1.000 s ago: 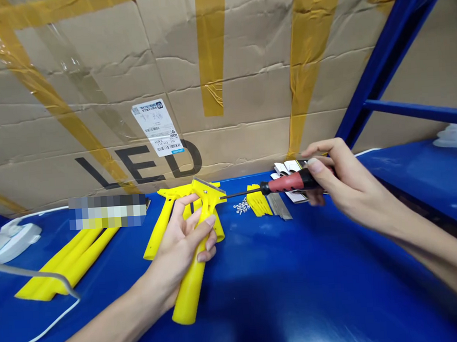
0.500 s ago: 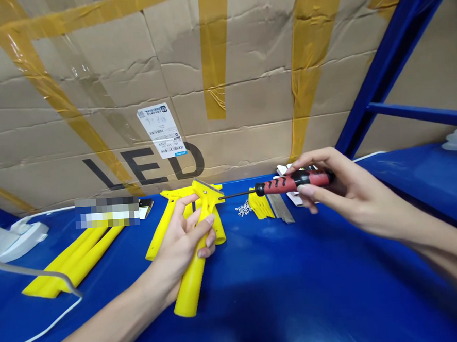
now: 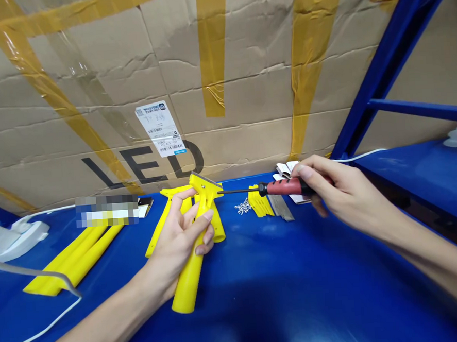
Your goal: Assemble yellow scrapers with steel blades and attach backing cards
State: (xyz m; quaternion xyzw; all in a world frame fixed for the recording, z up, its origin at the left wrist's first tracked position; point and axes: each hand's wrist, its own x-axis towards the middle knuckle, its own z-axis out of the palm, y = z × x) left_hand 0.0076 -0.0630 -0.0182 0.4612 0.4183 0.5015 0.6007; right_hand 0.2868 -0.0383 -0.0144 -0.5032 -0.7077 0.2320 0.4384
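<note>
My left hand (image 3: 189, 230) is wrapped round the handle of a yellow scraper (image 3: 188, 287), its head tilted up with a metal blade along the top edge and a screw in its face. In my right hand (image 3: 330, 185) is a screwdriver (image 3: 286, 187) with a red and black handle. Its thin shaft points left, and the tip meets the right side of the scraper head; whether it sits in a screw I cannot tell. Behind my left hand lie more yellow scrapers (image 3: 160, 227), partly hidden by the one I hold.
Small screws (image 3: 243, 207), yellow strips (image 3: 259, 202) and grey blades (image 3: 280, 206) lie on the blue table (image 3: 282, 286). Further yellow handles (image 3: 79, 255) lie at left near a white cable (image 3: 41, 334). A taped cardboard box (image 3: 255, 102) stands behind, a blue frame (image 3: 380, 63) at right.
My right hand has shifted its grip on the screwdriver, with the handle turned a little. The scraper head has tilted slightly, showing more of the blade.
</note>
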